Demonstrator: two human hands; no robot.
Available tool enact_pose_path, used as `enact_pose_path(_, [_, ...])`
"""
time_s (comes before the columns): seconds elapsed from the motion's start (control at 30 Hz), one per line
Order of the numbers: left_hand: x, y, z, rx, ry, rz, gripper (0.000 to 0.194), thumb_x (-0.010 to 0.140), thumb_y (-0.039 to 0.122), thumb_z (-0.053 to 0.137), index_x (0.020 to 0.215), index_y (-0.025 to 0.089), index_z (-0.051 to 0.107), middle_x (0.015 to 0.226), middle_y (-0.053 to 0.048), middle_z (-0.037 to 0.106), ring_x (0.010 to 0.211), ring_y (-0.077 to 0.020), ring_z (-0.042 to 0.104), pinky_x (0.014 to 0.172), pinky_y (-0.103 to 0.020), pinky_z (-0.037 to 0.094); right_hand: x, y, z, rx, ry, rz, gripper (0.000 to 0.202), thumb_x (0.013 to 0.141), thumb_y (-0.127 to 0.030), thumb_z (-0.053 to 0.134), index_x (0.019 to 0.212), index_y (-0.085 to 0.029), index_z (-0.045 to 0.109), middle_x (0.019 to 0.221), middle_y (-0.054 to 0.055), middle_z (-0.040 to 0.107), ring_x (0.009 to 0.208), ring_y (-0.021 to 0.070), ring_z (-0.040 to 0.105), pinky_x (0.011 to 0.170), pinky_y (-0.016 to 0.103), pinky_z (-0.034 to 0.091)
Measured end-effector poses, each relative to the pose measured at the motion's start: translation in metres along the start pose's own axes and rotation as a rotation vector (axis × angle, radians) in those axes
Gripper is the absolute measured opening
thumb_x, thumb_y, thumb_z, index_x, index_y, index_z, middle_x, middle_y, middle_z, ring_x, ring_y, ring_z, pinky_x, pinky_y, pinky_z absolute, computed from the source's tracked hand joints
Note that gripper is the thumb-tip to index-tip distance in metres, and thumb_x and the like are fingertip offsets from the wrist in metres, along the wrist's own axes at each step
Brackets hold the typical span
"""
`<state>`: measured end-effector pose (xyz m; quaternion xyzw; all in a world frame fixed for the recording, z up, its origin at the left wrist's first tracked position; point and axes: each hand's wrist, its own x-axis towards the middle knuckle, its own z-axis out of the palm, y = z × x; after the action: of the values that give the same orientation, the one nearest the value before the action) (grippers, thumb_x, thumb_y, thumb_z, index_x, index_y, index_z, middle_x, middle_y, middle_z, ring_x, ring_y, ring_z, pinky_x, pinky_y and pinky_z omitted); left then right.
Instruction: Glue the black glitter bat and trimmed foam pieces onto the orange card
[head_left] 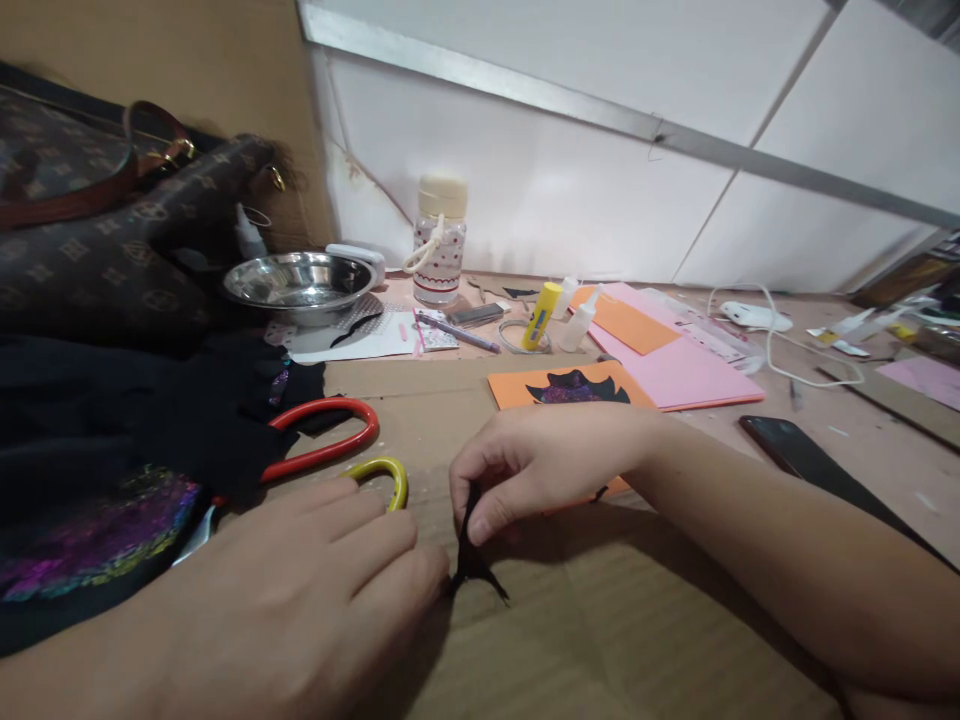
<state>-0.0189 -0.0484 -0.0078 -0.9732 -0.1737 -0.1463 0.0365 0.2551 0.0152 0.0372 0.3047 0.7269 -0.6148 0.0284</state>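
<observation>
My right hand (525,470) pinches a small black cut piece (472,560) between thumb and fingers, above the cardboard (600,620). The piece hangs down and splits into two thin points. My left hand (337,590) lies just left of it, fingers curled, its fingertips close to the piece's lower left point; what they hold, if anything, is hidden. Behind my right hand is an orange sheet (502,388) with a jagged black and purple shape (577,388) on it. Scissors with a red handle (330,455) and a yellow handle (401,485) lie beyond my left hand.
Black cloth (187,420) and a patterned bag (150,240) fill the left. Along the back stand a metal bowl (300,285), a bottle (440,245), a glue stick (540,318) and a small white bottle (580,322). Pink sheets (697,375) and a phone (825,465) lie right.
</observation>
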Motion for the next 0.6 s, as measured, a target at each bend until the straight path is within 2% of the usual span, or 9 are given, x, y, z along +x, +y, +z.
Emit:
enact_pose_path(0.07, [-0.002, 0.002, 0.000, 0.019, -0.007, 0.028, 0.041, 0.099, 0.003, 0.047, 0.127, 0.025, 0.066, 0.089, -0.002, 0.072, 0.088, -0.0278, 0.070, 0.087, -0.047, 0.054, 0.001, -0.001, 0.000, -0.039, 0.010, -0.002, 0.015, 0.099, -0.030, 0.082, 0.098, -0.016, 0.076, 0.084, -0.001, 0.076, 0.073, 0.0108, 0.068, 0.063, 0.017, 0.053])
enact_pose_path(0.17, [0.000, 0.004, 0.001, 0.039, 0.006, 0.036, 0.041, 0.099, 0.001, 0.045, 0.126, 0.025, 0.065, 0.085, -0.001, 0.069, 0.085, -0.0276, 0.069, 0.088, -0.048, 0.053, 0.001, -0.003, 0.000, -0.059, 0.017, 0.000, 0.016, 0.100, -0.032, 0.082, 0.099, -0.016, 0.076, 0.085, -0.001, 0.076, 0.074, 0.0114, 0.069, 0.064, 0.017, 0.053])
enact_pose_path(0.3, [0.013, 0.002, 0.004, 0.001, 0.065, -0.002, 0.040, 0.094, -0.005, 0.041, 0.099, 0.026, 0.065, 0.081, 0.002, 0.068, 0.068, -0.0214, 0.062, 0.073, -0.040, 0.047, 0.000, -0.003, 0.000, -0.045, 0.020, 0.007, 0.013, 0.100, -0.028, 0.081, 0.098, -0.016, 0.076, 0.086, -0.001, 0.076, 0.074, 0.0106, 0.069, 0.066, 0.017, 0.055])
enact_pose_path(0.4, [0.023, 0.000, 0.003, -0.006, 0.144, -0.012, 0.035, 0.094, 0.000, 0.042, 0.082, 0.027, 0.062, 0.072, 0.002, 0.065, 0.061, -0.0203, 0.060, 0.064, -0.038, 0.043, 0.000, -0.002, -0.002, -0.019, 0.035, 0.020, 0.014, 0.098, -0.029, 0.083, 0.097, -0.017, 0.077, 0.085, -0.001, 0.076, 0.073, 0.0113, 0.069, 0.064, 0.017, 0.055])
enact_pose_path(0.53, [0.029, -0.003, -0.001, -0.095, 0.053, -0.036, 0.028, 0.103, 0.015, 0.050, 0.090, 0.027, 0.073, 0.080, 0.003, 0.074, 0.068, -0.0227, 0.069, 0.066, -0.039, 0.050, 0.000, 0.000, -0.005, 0.014, 0.044, 0.006, 0.012, 0.097, -0.027, 0.083, 0.096, -0.017, 0.077, 0.084, -0.001, 0.076, 0.072, 0.0105, 0.067, 0.063, 0.017, 0.055])
enact_pose_path(0.6, [0.029, -0.005, -0.004, -0.128, 0.038, -0.051, 0.024, 0.105, 0.019, 0.056, 0.094, 0.028, 0.076, 0.085, 0.004, 0.077, 0.073, -0.0230, 0.072, 0.068, -0.041, 0.052, 0.000, 0.000, -0.005, 0.020, 0.046, 0.003, 0.017, 0.096, -0.032, 0.086, 0.096, -0.017, 0.078, 0.083, -0.001, 0.076, 0.072, 0.0104, 0.067, 0.063, 0.017, 0.055])
